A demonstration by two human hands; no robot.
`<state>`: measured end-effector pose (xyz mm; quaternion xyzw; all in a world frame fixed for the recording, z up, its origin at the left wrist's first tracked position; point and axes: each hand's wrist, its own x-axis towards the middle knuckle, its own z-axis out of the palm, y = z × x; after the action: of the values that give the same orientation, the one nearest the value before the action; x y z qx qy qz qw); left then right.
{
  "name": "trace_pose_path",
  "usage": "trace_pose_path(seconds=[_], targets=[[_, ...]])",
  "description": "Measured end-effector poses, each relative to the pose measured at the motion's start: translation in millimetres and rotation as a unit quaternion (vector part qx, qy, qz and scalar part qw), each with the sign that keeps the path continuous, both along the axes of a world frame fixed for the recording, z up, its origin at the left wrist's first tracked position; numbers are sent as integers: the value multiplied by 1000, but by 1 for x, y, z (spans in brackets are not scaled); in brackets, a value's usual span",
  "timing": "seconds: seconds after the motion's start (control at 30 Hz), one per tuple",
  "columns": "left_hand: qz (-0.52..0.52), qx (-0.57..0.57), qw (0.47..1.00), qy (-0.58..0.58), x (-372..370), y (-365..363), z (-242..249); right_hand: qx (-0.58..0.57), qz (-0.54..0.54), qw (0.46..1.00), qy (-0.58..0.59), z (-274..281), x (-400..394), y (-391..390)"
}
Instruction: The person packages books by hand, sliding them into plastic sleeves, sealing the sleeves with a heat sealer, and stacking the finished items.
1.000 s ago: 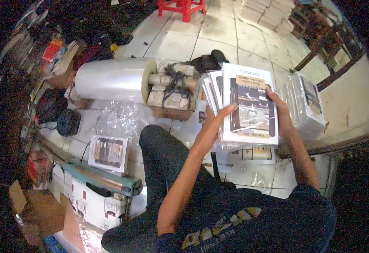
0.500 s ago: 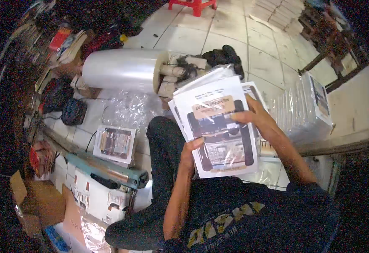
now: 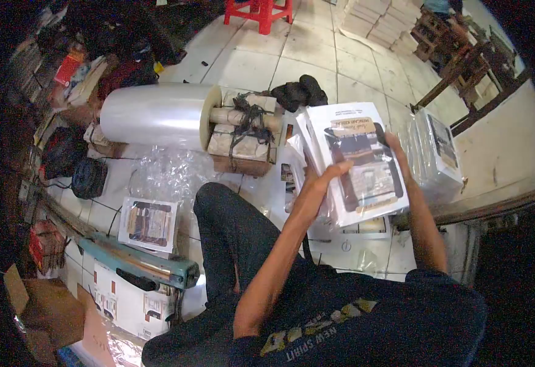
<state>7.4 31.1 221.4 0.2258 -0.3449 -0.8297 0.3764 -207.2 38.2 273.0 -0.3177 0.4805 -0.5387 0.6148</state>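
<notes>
A stack of plastic-wrapped books (image 3: 365,165) with white covers and a dark framed picture is held up in front of me, tilted. My left hand (image 3: 324,186) grips its left side, thumb across the front cover and fingers behind. At the right edge, my right hand (image 3: 394,147) is closed around the stack, its fingers partly hidden. White printed covers (image 3: 365,229) lie on the floor below the stack. To the right stands a row of wrapped books (image 3: 435,150).
A teal heat sealer (image 3: 139,260) is at lower left, with a wrapped book (image 3: 148,223) beside it. Behind are a big plastic film roll (image 3: 157,113) and tied paper bundles (image 3: 243,140). An open cardboard box (image 3: 50,309) and a red stool (image 3: 259,11) are also around.
The books were fanned out and now sit closer together as one stack. Both hands have carried them to the right, and my left hand has shifted up the left side. The view has moved slightly.
</notes>
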Motion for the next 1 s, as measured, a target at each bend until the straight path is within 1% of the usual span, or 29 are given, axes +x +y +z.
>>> trace_pose_path(seconds=[0.03, 0.1, 0.17, 0.2, 0.23, 0.27, 0.3, 0.37, 0.43, 0.47, 0.5, 0.57, 0.6, 0.67, 0.7, 0.77, 0.83, 0.9, 0.93, 1.0], targets=[[9, -14, 999, -29, 2, -1, 1, -18, 54, 996, 75, 22, 13, 8], [2, 25, 1000, 11, 16, 6, -1, 48, 40, 993, 101, 29, 25, 31], [53, 16, 998, -7, 36, 19, -7, 2, 92, 973, 210, 24, 28, 33], [94, 32, 994, -40, 47, 31, 2, -4, 72, 971, 227, 36, 46, 39], [140, 51, 986, -75, 63, 46, 14, -15, 111, 971, 210, 36, 54, 41], [145, -7, 985, -96, 83, 55, 17, -53, 171, 961, 212, 21, 55, 36], [151, -63, 979, -119, 104, 66, 15, -100, 169, 944, 265, 23, 71, 41], [202, -127, 955, -178, 143, 95, -5, -125, 292, 915, 249, 25, 105, 34], [234, -147, 928, -250, 181, 125, -22, -211, 351, 843, 348, 14, 130, 31], [249, -153, 914, -283, 198, 138, -31, -254, 393, 837, 282, -21, 141, 24], [266, -152, 900, -309, 214, 150, -37, -332, 424, 786, 304, -29, 150, 17], [295, -137, 879, -349, 236, 172, -54, -355, 460, 773, 253, -47, 170, 11], [305, -134, 869, -365, 242, 179, -62, -356, 466, 770, 253, -60, 177, 5], [315, -128, 857, -388, 247, 190, -77, -343, 528, 739, 239, -83, 190, 0], [318, -128, 853, -395, 246, 191, -83, -342, 533, 736, 238, -83, 198, 4], [317, -133, 850, -399, 243, 189, -94, -379, 467, 769, 215, -80, 213, 18], [311, -137, 851, -401, 241, 188, -101, -353, 485, 771, 212, -64, 216, 20], [303, -151, 853, -396, 240, 180, -107, -297, 550, 733, 268, -41, 209, 12], [298, -157, 855, -394, 238, 180, -110, -306, 511, 745, 300, -33, 198, 6], [291, -163, 859, -389, 236, 179, -117, -333, 387, 726, 462, -23, 174, -14]])
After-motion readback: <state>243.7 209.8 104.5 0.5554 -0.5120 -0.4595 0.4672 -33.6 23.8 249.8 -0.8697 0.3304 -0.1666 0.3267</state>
